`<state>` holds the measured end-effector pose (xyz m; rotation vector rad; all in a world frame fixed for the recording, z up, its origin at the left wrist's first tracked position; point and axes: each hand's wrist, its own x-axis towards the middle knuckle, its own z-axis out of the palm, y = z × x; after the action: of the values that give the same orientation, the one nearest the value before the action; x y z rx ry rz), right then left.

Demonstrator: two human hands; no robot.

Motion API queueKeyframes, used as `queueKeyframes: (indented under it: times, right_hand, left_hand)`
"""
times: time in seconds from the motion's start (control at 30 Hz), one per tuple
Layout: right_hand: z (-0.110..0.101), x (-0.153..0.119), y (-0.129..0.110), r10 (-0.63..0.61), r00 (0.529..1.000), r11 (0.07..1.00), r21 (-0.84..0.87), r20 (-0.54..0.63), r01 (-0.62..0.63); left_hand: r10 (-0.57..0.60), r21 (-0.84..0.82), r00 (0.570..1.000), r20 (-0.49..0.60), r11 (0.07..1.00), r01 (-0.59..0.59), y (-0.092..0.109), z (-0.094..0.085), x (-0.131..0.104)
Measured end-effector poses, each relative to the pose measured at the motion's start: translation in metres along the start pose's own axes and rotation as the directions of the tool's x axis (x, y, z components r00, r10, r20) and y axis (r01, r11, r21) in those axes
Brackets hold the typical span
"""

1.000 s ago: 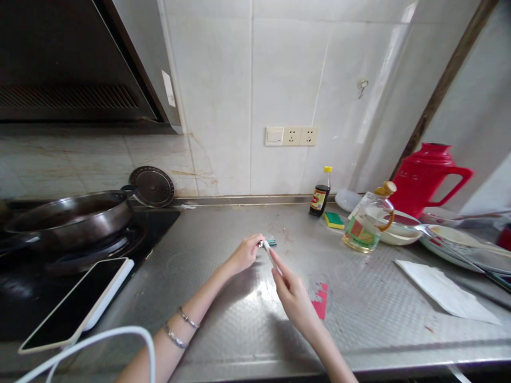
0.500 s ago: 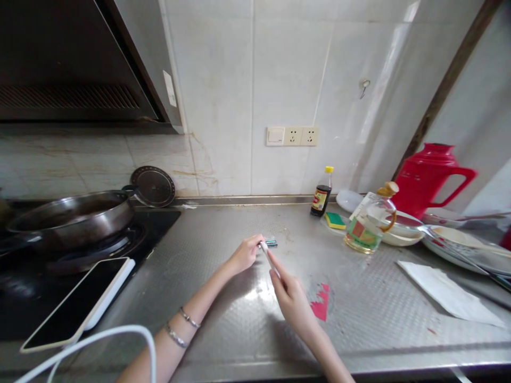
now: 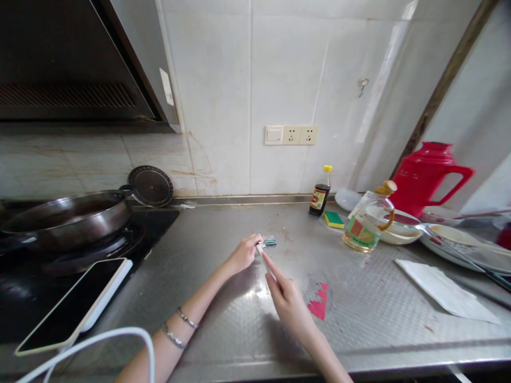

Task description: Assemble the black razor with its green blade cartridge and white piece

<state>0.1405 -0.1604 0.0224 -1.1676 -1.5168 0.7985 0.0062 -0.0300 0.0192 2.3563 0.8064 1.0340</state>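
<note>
Near the middle of the metal counter (image 3: 223,340), my left hand (image 3: 244,254) has its fingers pinched round one end of a small bunch of thin green and dark sticks (image 3: 270,242). What exactly these sticks are is too small to tell. My right hand (image 3: 285,293) is closed on a slim white tool (image 3: 266,261), index finger stretched along it. The tool's far tip meets the sticks beside my left fingertips. A torn pink piece (image 3: 318,302) lies on the counter to the right of my right hand.
On the left, a pan (image 3: 75,218) sits on the black stove, with a phone (image 3: 74,306) and white cable (image 3: 120,332) in front. Rightward stand a sauce bottle (image 3: 319,196), a sponge (image 3: 334,219), an oil jug (image 3: 364,229), a red thermos (image 3: 425,178), bowls and a white napkin (image 3: 443,290).
The whole view has shifted slightly. The white tool's tip and my right hand have moved a little to the left; both hands keep their hold.
</note>
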Motion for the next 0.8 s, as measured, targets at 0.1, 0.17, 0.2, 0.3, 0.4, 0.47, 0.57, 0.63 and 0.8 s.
queueKeyframes:
  times: [0.1,0.17,0.2,0.3,0.4,0.47,0.57,0.63,0.8]
  right_hand:
    - [0.0005,0.0005,0.0016,0.012,0.999,1.0,0.017,-0.03,-0.012]
    - [0.0006,0.0004,0.0026,0.017,0.998,1.0,0.016,-0.062,-0.016]
    - [0.0005,0.0003,0.0027,0.013,0.998,1.0,0.007,-0.057,-0.013]
    - [-0.0002,0.0,0.001,-0.005,1.0,0.999,-0.041,0.004,0.005]
    - [-0.0016,0.0014,-0.0012,-0.001,1.0,0.998,-0.055,-0.02,0.0]
    - [-0.002,0.0025,-0.0021,0.002,0.999,0.999,-0.043,-0.039,-0.003]
    - [-0.001,0.0032,-0.0031,-0.02,1.0,0.999,-0.043,0.021,0.021]
    - [-0.0004,0.0035,-0.0038,-0.023,0.999,0.998,-0.058,0.037,0.025]
    - [-0.0009,0.0043,-0.0049,0.001,0.999,0.996,-0.088,0.038,0.003]
  left_hand:
    - [-0.016,-0.001,1.0,-0.005,1.0,0.016,0.0011,-0.0005,0.0001]
    - [-0.027,0.005,1.0,-0.006,1.0,0.027,0.0016,-0.0008,0.0001]
    - [-0.026,0.003,1.0,-0.006,1.0,0.026,0.0017,-0.0008,0.0]
    - [-0.014,-0.012,1.0,-0.001,1.0,0.014,0.0013,-0.0003,-0.0003]
    - [-0.016,0.004,1.0,-0.004,1.0,0.016,-0.0001,0.001,-0.0007]
    - [-0.013,0.011,1.0,-0.007,1.0,0.013,-0.0015,0.0021,-0.001]
    - [0.004,-0.005,1.0,0.0,1.0,-0.004,-0.0037,0.0033,-0.0013]
    - [0.003,-0.011,1.0,0.003,1.0,-0.003,-0.0049,0.0036,-0.0014]
    - [0.025,0.011,1.0,0.005,1.0,-0.025,-0.0066,0.0036,-0.0004]
